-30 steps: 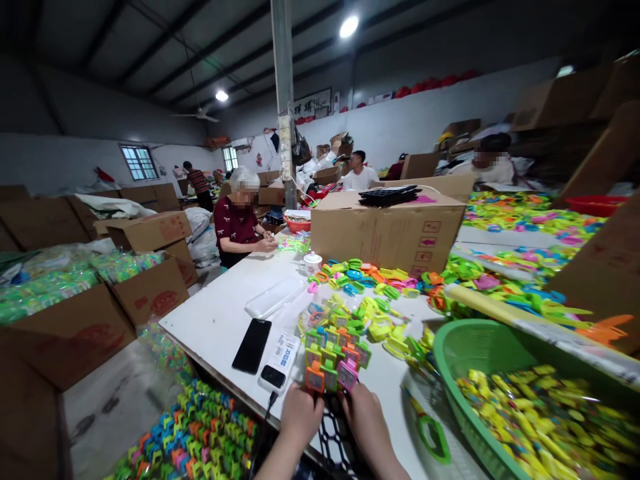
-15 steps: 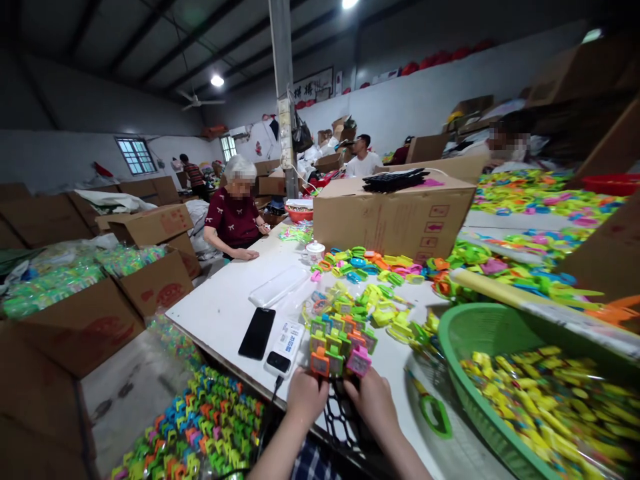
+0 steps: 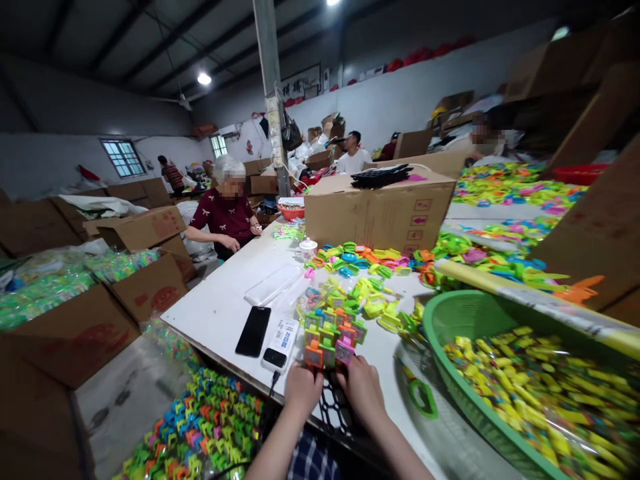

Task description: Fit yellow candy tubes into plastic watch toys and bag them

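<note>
My left hand and my right hand rest side by side at the near edge of the white table. Both are closed over the near end of a black mesh tray that carries rows of small coloured toy watches. The orange watch sits just past my left fingers and the pink one just past my right fingers. Their fingertips are hidden under the watches.
A black phone and a white power bank lie left of the watches. A green basket of yellow pieces stands at right, green scissors beside it. A cardboard box is behind. A seated person works at the far end.
The view has shifted a little left and down. My hands stay on the tray's near end. The seated person's arms have moved on the table.
</note>
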Tool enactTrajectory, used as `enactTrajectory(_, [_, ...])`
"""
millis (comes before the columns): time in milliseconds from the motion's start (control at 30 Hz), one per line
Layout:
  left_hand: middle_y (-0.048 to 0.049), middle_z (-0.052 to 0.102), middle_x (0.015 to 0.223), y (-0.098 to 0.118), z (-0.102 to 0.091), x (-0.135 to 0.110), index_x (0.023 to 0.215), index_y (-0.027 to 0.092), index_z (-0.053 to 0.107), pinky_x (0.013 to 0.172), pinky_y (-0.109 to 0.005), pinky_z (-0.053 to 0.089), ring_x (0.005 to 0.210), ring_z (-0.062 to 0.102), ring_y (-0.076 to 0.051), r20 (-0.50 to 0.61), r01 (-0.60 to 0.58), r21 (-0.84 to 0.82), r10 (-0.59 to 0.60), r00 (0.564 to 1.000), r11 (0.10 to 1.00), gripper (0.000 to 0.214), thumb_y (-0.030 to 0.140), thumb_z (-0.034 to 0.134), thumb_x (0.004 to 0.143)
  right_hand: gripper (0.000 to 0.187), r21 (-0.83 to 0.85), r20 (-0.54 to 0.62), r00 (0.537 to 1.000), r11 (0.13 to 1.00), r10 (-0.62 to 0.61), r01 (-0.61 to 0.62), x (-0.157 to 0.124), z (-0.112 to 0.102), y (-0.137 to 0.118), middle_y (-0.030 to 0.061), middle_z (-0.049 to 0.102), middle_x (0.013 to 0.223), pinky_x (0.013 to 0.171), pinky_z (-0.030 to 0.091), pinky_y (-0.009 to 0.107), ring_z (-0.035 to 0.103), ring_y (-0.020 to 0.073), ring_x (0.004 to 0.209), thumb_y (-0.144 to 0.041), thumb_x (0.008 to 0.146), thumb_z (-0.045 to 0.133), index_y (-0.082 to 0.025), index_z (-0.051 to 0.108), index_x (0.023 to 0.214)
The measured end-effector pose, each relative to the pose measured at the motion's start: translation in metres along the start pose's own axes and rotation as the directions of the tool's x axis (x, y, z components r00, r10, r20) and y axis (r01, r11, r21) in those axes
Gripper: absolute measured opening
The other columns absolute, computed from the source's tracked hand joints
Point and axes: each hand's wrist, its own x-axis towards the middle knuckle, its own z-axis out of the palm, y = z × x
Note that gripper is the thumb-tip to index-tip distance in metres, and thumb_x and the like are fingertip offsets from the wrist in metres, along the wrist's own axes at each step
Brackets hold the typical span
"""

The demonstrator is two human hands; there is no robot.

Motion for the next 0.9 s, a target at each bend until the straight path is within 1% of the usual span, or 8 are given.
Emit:
enactTrajectory(133, [-0.0118, 0.070, 0.097, -0.002, 0.003, 0.000, 0.095, 0.013, 0.069, 0.090, -0.034, 0.042, 0.097, 0.061, -0.026, -0.015, -0.005, -0.021, 0.005, 1.000, 1.000, 0.038, 0.026, 0.035, 0.086, 0.019, 0.043, -0.014, 1.000, 0.999, -0.004, 0.004, 0.002, 0.006, 0.007, 0.0075, 0.065, 0.093, 0.075, 0.034, 0.032, 0.054, 0.0264, 0.093, -0.015, 0.080, 0.051, -0.016, 0.064, 0.095])
enactTrajectory(267, [-0.0106, 0.070, 0.099, -0.002, 0.003, -0.001, 0.098, 0.014, 0.069, 0.089, -0.033, 0.042, 0.098, 0.060, -0.025, -0.029, 0.003, -0.046, -0.005, 1.000, 0.999, 0.038, 0.028, 0.035, 0.086, 0.015, 0.079, -0.124, 0.992, 0.997, 0.031, -0.022, 0.003, 0.017, 0.014, 0.0090, 0.064, 0.085, 0.075, 0.036, 0.032, 0.055, 0.0262, 0.088, -0.019, 0.078, 0.054, -0.013, 0.063, 0.088])
enactTrajectory(400, [-0.0097, 0.070, 0.100, -0.002, 0.004, -0.001, 0.098, 0.015, 0.069, 0.091, -0.033, 0.041, 0.098, 0.060, -0.024, -0.021, 0.019, -0.048, -0.020, 1.000, 0.999, 0.038, 0.027, 0.035, 0.086, 0.014, 0.116, -0.210, 0.978, 0.993, -0.001, 0.026, 0.004, 0.031, 0.020, 0.0094, 0.064, 0.080, 0.072, 0.038, 0.033, 0.055, 0.0270, 0.083, -0.020, 0.073, 0.057, -0.013, 0.064, 0.084])
enactTrajectory(533, [-0.0099, 0.070, 0.101, 0.000, 0.005, -0.001, 0.098, 0.016, 0.069, 0.093, -0.032, 0.040, 0.100, 0.060, -0.025, 0.005, 0.046, -0.036, -0.046, 0.999, 0.998, 0.038, 0.028, 0.036, 0.085, 0.019, 0.232, -0.270, 0.962, 0.968, -0.030, 0.096, 0.005, 0.041, 0.028, 0.0103, 0.065, 0.080, 0.071, 0.039, 0.034, 0.055, 0.0269, 0.079, -0.022, 0.071, 0.057, -0.013, 0.067, 0.084])
enactTrajectory(600, [-0.0103, 0.070, 0.101, 0.001, 0.005, -0.002, 0.099, 0.015, 0.070, 0.091, -0.032, 0.040, 0.100, 0.060, -0.024, 0.019, 0.050, -0.032, -0.050, 0.999, 0.998, 0.038, 0.028, 0.037, 0.085, 0.022, 0.295, -0.260, 0.965, 0.947, -0.046, 0.125, 0.004, 0.039, 0.029, 0.0113, 0.066, 0.083, 0.073, 0.040, 0.035, 0.055, 0.0267, 0.080, -0.022, 0.070, 0.056, -0.013, 0.068, 0.086])
enactTrajectory(700, [-0.0124, 0.070, 0.096, 0.002, 0.003, -0.004, 0.095, 0.013, 0.070, 0.088, -0.032, 0.041, 0.097, 0.061, -0.025, 0.028, 0.056, -0.034, -0.055, 0.998, 0.998, 0.039, 0.025, 0.035, 0.086, 0.025, 0.348, -0.207, 0.976, 0.927, -0.068, 0.138, 0.002, 0.028, 0.024, 0.0112, 0.067, 0.088, 0.076, 0.041, 0.035, 0.055, 0.0259, 0.083, -0.017, 0.070, 0.054, -0.013, 0.069, 0.089])
enactTrajectory(800, [-0.0149, 0.070, 0.094, 0.000, 0.003, -0.003, 0.092, 0.011, 0.070, 0.085, -0.034, 0.041, 0.095, 0.061, -0.026, 0.022, 0.039, -0.044, -0.038, 0.999, 0.998, 0.040, 0.024, 0.033, 0.086, 0.032, 0.305, -0.180, 0.983, 0.947, -0.046, 0.100, 0.000, 0.018, 0.016, 0.0102, 0.066, 0.090, 0.079, 0.040, 0.035, 0.054, 0.0259, 0.086, -0.009, 0.066, 0.051, -0.014, 0.069, 0.091])
enactTrajectory(900, [-0.0146, 0.069, 0.095, -0.003, 0.004, -0.002, 0.093, 0.011, 0.070, 0.084, -0.032, 0.041, 0.095, 0.061, -0.025, 0.010, 0.027, -0.062, -0.027, 1.000, 0.998, 0.039, 0.024, 0.034, 0.086, 0.037, 0.258, -0.177, 0.984, 0.965, 0.004, 0.043, -0.002, 0.013, 0.008, 0.0099, 0.066, 0.094, 0.082, 0.039, 0.035, 0.054, 0.0265, 0.090, -0.007, 0.064, 0.050, -0.015, 0.069, 0.095])
